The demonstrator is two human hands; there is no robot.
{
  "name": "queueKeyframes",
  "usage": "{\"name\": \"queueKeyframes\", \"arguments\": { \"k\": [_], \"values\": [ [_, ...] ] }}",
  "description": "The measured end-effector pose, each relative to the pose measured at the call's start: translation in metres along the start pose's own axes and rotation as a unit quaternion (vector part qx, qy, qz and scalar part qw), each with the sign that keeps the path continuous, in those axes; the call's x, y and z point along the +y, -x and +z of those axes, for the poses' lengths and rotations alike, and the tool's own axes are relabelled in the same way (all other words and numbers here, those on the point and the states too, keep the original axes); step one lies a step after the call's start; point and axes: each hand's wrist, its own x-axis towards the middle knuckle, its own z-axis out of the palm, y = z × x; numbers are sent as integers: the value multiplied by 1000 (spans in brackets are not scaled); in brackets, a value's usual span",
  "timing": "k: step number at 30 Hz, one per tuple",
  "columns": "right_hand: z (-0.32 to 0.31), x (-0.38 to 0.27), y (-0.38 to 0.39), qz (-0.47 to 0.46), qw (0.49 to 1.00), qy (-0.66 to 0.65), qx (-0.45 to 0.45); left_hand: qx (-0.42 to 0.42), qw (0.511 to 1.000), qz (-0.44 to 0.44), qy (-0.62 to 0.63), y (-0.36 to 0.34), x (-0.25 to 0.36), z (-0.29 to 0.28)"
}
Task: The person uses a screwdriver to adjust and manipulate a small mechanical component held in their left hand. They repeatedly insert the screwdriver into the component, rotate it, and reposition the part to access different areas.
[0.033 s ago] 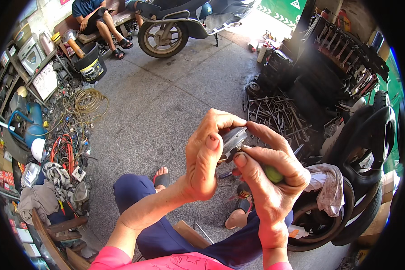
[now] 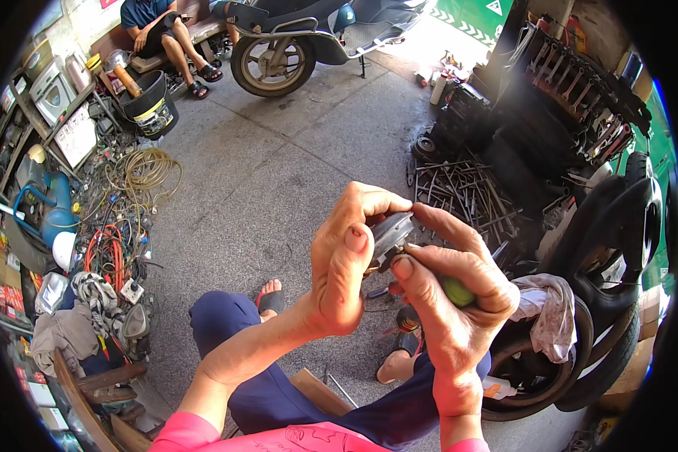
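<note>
My left hand (image 2: 344, 264) is closed around a dark grey round part with a ridged metal rim (image 2: 390, 235), holding it tilted above my lap. From the other side, the thumb and fingers of my right hand (image 2: 459, 279) meet at the part, next to a small brass-coloured piece (image 2: 401, 247). A green rounded thing (image 2: 457, 291), which may be a tool handle, is tucked in the curl of the right hand. Most of it is hidden by the fingers. The fingers also cover much of the grey part, so its exact kind does not show.
Loose wrenches and rods (image 2: 459, 188) lie in a pile at the right, near tyres (image 2: 618, 226) and a draped rag (image 2: 554, 316). Cables and hoses (image 2: 143, 172) clutter the left. A scooter (image 2: 279, 60) stands ahead, near a black bucket (image 2: 162, 120) and a seated person (image 2: 154, 30).
</note>
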Motion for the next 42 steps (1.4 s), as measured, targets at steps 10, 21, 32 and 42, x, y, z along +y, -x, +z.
{"name": "queueKeyframes", "arguments": {
  "k": [10, 21, 32, 42],
  "values": [
    [-2, 1, 0, -15, 999, 31, 2, 9, 990, -89, 105, 4, 0, 4],
    [-2, 0, -2, -46, 997, 53, -7, -24, 999, -22, -10, -1, -1, 2],
    [1, 3, -1, -19, 999, 36, 17, 26, 959, -227, 169, -1, 12, 5],
    [2, 7, -3, -8, 999, 23, 21, 112, 917, -288, 254, -5, 18, 16]
  ]
}}
